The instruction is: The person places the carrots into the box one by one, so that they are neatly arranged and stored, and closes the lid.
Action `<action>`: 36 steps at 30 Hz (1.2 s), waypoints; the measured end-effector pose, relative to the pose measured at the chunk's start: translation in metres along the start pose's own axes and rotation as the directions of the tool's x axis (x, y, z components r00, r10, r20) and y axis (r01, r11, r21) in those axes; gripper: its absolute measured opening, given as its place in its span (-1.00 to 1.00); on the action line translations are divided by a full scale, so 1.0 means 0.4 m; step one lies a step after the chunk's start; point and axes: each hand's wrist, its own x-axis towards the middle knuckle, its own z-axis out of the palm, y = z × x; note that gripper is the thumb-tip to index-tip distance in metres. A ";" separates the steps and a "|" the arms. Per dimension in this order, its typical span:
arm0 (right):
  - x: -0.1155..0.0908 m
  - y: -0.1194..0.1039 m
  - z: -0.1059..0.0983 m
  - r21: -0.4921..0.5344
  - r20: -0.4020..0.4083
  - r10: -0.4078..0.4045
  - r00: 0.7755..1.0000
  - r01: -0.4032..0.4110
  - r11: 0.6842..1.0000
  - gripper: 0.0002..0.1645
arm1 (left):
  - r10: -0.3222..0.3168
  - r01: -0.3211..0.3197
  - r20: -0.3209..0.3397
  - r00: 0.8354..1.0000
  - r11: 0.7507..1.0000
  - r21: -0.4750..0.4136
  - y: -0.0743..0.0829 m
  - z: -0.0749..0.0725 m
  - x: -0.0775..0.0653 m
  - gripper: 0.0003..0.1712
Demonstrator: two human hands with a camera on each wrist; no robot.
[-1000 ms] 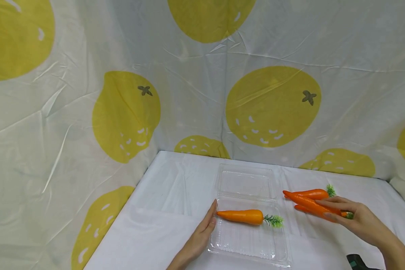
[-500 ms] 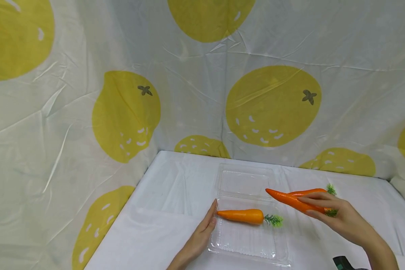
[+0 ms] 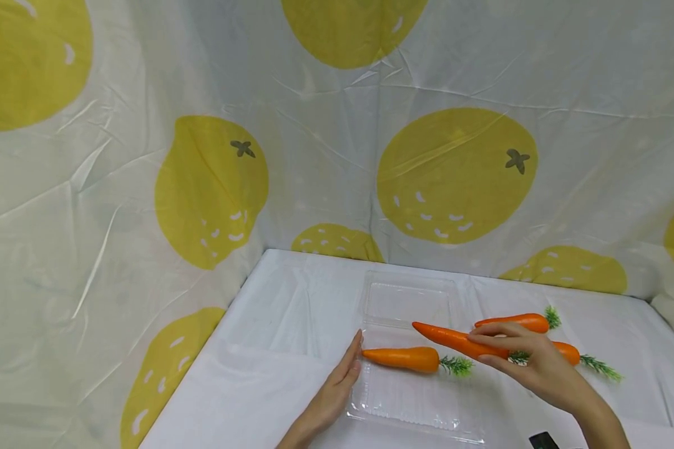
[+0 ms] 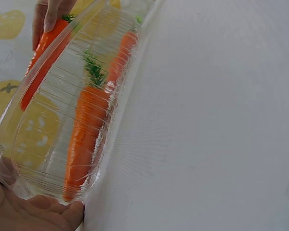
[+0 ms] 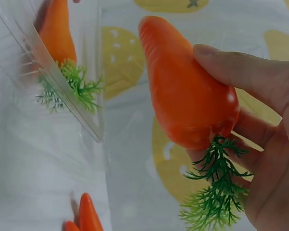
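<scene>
Right hand (image 3: 545, 365): pinching the held carrot (image 3: 448, 337) near its thick end, thumb on near side, fingers on far side.
Held carrot: up in the grip, tip pointing left. From the head camera, tip overlaps the box (image 3: 410, 402), thick end is right of it. Height over rim: can't judge.
Greens (image 5: 214, 183): hang loose by the palm, not pinched. Good, the firm body is the better hold; sprig would probably bend or pull.
Carrying tips: stay above the rim, mind the tip first, then the greens. Level it before any lowering, ease fingers off only once it's supported. Smooth skin, could roll.
Left hand (image 3: 332, 390): fingers fairly straight, touching the box's left wall, not clasping anything. Light brace is enough; thin plastic likely flexes or slides if pushed.
Box: clear, base nearer the person, lid (image 3: 410, 302) folded back on the far side.
Boxed carrot (image 3: 404, 359): lies crosswise in the base, tip by left wall, greens toward right wall. Avoid knocking it.
Loose carrots (image 3: 530, 321): two right of the box on the white tablecloth (image 3: 258, 374), nearer one partly hidden by the right hand.
Curtain (image 3: 314, 156): lemon print only.
Brands/labels/writing: none readable on carrots, box or cloth.
</scene>
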 end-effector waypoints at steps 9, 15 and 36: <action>0.022 -0.021 0.044 0.038 0.049 -0.058 0.997 0.056 0.998 -0.52 | 0.014 -0.014 -0.005 1.000 1.000 -0.002 0.006 -0.001 0.001 -0.33; 0.026 -0.025 0.071 0.098 0.077 -0.090 0.993 0.083 0.992 -0.55 | 0.039 -0.039 -0.011 0.999 0.999 0.014 0.012 -0.003 -0.001 -0.33; 0.037 -0.034 0.163 0.143 0.244 -0.091 0.966 0.057 0.988 -0.69 | 0.002 -0.001 -0.004 1.000 0.998 0.055 0.003 -0.002 0.000 -0.33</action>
